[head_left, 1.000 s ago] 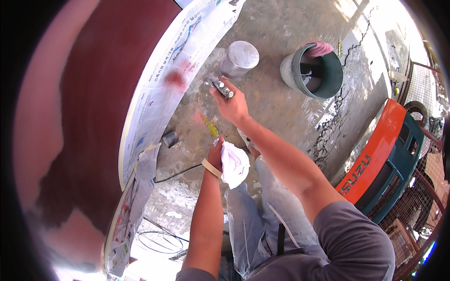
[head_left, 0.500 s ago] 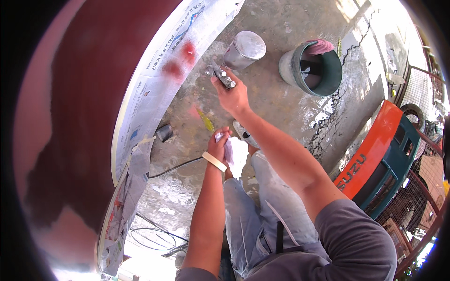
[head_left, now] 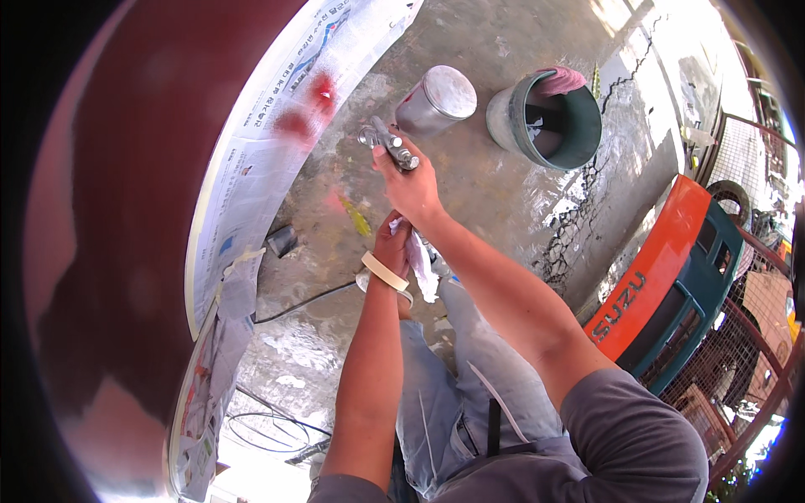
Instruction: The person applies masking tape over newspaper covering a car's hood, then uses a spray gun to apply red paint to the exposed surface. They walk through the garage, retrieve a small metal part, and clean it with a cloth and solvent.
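My right hand [head_left: 415, 184] is closed round a silver spray gun [head_left: 388, 144], whose lidded metal cup [head_left: 436, 102] sits just beyond the knuckles. Close below the right wrist, my left hand [head_left: 392, 245] is closed on a crumpled white cloth [head_left: 422, 267] that hangs down beside it. A roll of masking tape [head_left: 386, 272] is worn round my left wrist. To the left curves a dark red painted panel [head_left: 159, 168] with paler pink areas. Newspaper [head_left: 243, 172] is taped along its edge and carries two red spray spots, left of the gun.
A green bucket [head_left: 545, 121] with a pink rag [head_left: 560, 80] over its rim stands on the cracked concrete. At right lies an orange-and-green vehicle panel [head_left: 650, 277] beside wire mesh. A small dark cup [head_left: 283, 241], a yellow-green leaf [head_left: 358, 220] and a black hose [head_left: 306, 302] are on the floor.
Both hands have come closer together, the left rising toward the right wrist. The cloth looks narrower and partly hidden. The spray gun has shifted slightly toward me, and the view has turned a little.
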A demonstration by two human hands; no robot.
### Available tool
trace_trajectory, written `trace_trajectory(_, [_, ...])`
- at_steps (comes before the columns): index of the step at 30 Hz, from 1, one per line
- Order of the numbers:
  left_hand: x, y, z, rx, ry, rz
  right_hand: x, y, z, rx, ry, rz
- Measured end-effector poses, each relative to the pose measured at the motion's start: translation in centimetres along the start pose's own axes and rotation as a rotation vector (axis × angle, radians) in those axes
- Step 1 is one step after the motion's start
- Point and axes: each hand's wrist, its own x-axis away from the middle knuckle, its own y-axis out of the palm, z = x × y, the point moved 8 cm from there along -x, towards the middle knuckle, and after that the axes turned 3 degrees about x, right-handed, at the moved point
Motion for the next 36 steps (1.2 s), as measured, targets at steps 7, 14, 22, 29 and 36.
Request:
trace_trajectory(7, [-0.9, -3.1, -0.1, -0.071, -0.172, 0.040, 0.4, 1.1, 0.2, 0.039, 0.003, -0.055])
trace_trajectory(14, [4.2, -11.7, -2.7, 0.139, -0.517, 0.204, -0.4, 2.2, 0.7, 0.200, -0.074, -0.053])
trace_trajectory(22, [6.2, -13.8, -0.6, -0.115, 0.025, 0.343, 3.0, 4.6, 0.9, 0.222, -0.092, -0.078])
trace_trajectory(29, [4.5, -6.8, 3.0, 0.087, 0.060, -0.044, 6.7, 7.4, 0.5, 0.341, -0.208, -0.145])
trace_trajectory(36, [5.1, -7.7, 3.0, 0.207, -0.075, -0.122, 8.6, 9.0, 0.3, 0.274, -0.223, -0.191])
